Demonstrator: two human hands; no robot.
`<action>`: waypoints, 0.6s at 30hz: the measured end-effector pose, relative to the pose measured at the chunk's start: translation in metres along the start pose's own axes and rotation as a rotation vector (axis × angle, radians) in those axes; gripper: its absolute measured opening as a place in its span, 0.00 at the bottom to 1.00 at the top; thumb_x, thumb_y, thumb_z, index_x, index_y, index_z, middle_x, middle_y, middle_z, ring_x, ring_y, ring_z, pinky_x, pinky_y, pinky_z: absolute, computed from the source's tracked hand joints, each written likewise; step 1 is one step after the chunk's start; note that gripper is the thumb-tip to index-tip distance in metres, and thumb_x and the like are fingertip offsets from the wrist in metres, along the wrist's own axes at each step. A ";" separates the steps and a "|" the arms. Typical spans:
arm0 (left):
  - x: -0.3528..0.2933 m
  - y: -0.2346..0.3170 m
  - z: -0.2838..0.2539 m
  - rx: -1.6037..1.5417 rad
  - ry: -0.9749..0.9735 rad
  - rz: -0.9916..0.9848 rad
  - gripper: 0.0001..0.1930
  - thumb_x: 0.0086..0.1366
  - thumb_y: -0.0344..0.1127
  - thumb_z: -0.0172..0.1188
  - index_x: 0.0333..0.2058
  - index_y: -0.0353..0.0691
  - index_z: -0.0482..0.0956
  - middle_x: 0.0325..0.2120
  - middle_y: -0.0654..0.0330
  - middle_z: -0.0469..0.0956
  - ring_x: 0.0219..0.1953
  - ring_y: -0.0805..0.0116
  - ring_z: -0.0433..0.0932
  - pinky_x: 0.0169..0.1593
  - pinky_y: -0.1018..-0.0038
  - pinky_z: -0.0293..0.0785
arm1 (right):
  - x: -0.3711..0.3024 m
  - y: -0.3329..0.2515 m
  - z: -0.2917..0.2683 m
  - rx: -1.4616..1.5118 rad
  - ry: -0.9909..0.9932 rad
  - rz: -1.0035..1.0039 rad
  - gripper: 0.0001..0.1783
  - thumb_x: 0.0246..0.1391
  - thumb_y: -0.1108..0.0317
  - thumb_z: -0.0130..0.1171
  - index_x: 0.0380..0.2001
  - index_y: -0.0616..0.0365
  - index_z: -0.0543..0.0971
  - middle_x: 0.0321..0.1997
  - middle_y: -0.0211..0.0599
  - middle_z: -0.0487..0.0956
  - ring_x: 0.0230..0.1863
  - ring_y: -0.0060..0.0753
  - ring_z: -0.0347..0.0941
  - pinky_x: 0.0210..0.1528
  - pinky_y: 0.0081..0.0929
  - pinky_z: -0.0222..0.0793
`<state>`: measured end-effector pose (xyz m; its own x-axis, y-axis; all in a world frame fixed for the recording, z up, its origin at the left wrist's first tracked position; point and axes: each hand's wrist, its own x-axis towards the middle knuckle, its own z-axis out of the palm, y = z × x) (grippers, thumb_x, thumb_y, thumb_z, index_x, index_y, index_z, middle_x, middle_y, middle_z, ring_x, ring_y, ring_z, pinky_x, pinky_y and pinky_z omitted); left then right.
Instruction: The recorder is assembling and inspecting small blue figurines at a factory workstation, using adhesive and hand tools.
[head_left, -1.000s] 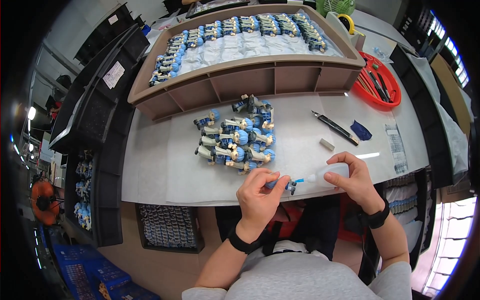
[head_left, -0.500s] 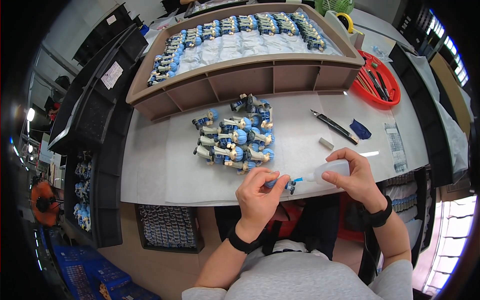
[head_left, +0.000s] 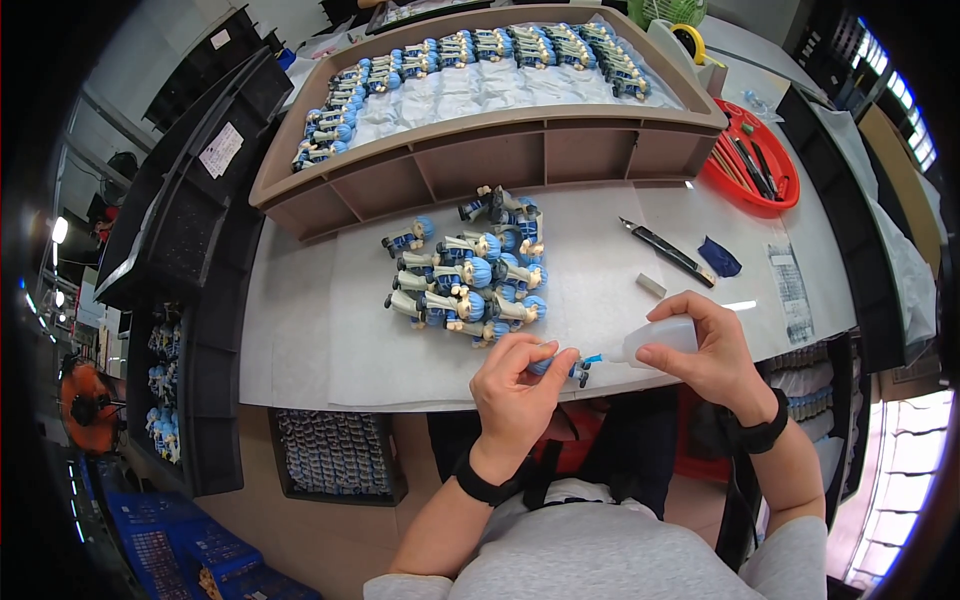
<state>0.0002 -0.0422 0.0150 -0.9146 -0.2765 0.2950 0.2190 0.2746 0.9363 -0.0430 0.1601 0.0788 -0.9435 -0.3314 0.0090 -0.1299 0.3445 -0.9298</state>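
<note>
My left hand (head_left: 517,393) pinches a small blue-haired figurine (head_left: 579,371) near the front edge of the table; its dark feet stick out to the right past my fingertips. A translucent white squeeze bottle (head_left: 655,342) lies sideways in my right hand (head_left: 707,356), with its thin blue nozzle tip (head_left: 594,358) pointing left at the figurine's leg end. Tip and figurine are very close; whether they touch I cannot tell. Just beyond my left hand lies a heap of similar figurines (head_left: 465,275), several of them stacked over one another.
A brown tray (head_left: 480,160) with rows of figurines on white sheeting stands at the back. To the right lie a craft knife (head_left: 668,252), a grey block (head_left: 651,285), a dark blue scrap (head_left: 719,257) and a red basket (head_left: 748,205) of tools. Black crates (head_left: 190,190) flank the left.
The bottle in my right hand has shifted very slightly left. My left hand and the figurine hold nearly the same place.
</note>
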 end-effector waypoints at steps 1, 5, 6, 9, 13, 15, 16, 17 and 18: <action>0.000 0.000 0.000 -0.001 -0.001 0.001 0.08 0.48 0.28 0.68 0.24 0.30 0.78 0.27 0.58 0.74 0.22 0.75 0.75 0.23 0.82 0.74 | 0.000 -0.003 0.000 -0.006 -0.005 0.007 0.18 0.39 0.68 0.69 0.33 0.63 0.74 0.29 0.33 0.75 0.31 0.20 0.71 0.35 0.17 0.67; 0.000 0.000 0.001 -0.023 0.000 -0.014 0.08 0.48 0.28 0.68 0.24 0.30 0.78 0.27 0.58 0.74 0.22 0.75 0.75 0.23 0.82 0.74 | 0.002 -0.011 -0.001 -0.093 -0.006 -0.079 0.17 0.39 0.69 0.69 0.33 0.63 0.75 0.29 0.34 0.75 0.31 0.20 0.71 0.34 0.17 0.68; 0.000 0.000 0.001 -0.024 -0.001 -0.016 0.08 0.48 0.27 0.68 0.24 0.30 0.78 0.27 0.58 0.74 0.23 0.75 0.75 0.23 0.82 0.74 | 0.003 -0.012 -0.001 -0.096 -0.014 -0.075 0.17 0.39 0.69 0.69 0.32 0.63 0.75 0.29 0.34 0.75 0.31 0.21 0.71 0.34 0.18 0.68; 0.000 0.000 0.001 -0.025 -0.002 -0.020 0.08 0.48 0.27 0.68 0.24 0.30 0.78 0.27 0.58 0.74 0.23 0.75 0.75 0.23 0.82 0.74 | 0.004 -0.012 -0.001 -0.112 -0.020 -0.088 0.17 0.39 0.69 0.69 0.32 0.63 0.75 0.29 0.34 0.75 0.31 0.21 0.71 0.34 0.18 0.68; 0.001 0.001 0.001 -0.006 -0.005 -0.010 0.08 0.48 0.27 0.68 0.24 0.30 0.77 0.27 0.59 0.74 0.22 0.75 0.75 0.23 0.82 0.74 | 0.003 -0.006 -0.002 -0.069 -0.028 -0.039 0.18 0.39 0.69 0.69 0.34 0.63 0.74 0.30 0.33 0.75 0.31 0.21 0.71 0.35 0.19 0.68; 0.002 0.003 0.000 0.007 -0.007 -0.013 0.08 0.48 0.27 0.68 0.24 0.31 0.77 0.27 0.59 0.74 0.22 0.75 0.74 0.23 0.82 0.74 | 0.001 0.002 -0.003 0.000 -0.014 0.026 0.18 0.40 0.69 0.68 0.34 0.63 0.74 0.32 0.32 0.75 0.31 0.21 0.71 0.34 0.18 0.68; 0.002 0.004 0.000 0.021 -0.007 -0.015 0.09 0.48 0.28 0.68 0.24 0.31 0.77 0.27 0.58 0.74 0.22 0.75 0.74 0.22 0.82 0.73 | 0.000 0.007 -0.004 0.069 0.000 0.090 0.18 0.41 0.68 0.68 0.35 0.63 0.74 0.33 0.32 0.74 0.31 0.20 0.71 0.33 0.17 0.69; 0.003 0.004 0.000 0.020 -0.006 -0.014 0.09 0.48 0.28 0.68 0.24 0.31 0.77 0.27 0.58 0.74 0.22 0.75 0.74 0.22 0.82 0.73 | -0.002 0.010 -0.005 0.069 0.000 0.089 0.18 0.41 0.68 0.68 0.35 0.63 0.74 0.33 0.32 0.74 0.31 0.20 0.71 0.33 0.17 0.69; 0.003 0.004 -0.001 0.047 -0.016 -0.004 0.09 0.48 0.28 0.68 0.25 0.31 0.77 0.27 0.58 0.74 0.21 0.74 0.74 0.22 0.81 0.73 | -0.004 0.012 -0.006 0.189 0.014 0.178 0.18 0.43 0.67 0.67 0.36 0.62 0.73 0.34 0.32 0.74 0.31 0.20 0.71 0.31 0.16 0.70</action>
<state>-0.0011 -0.0429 0.0195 -0.9207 -0.2632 0.2881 0.1998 0.3163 0.9274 -0.0426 0.1709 0.0695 -0.9506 -0.2681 -0.1568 0.0964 0.2251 -0.9695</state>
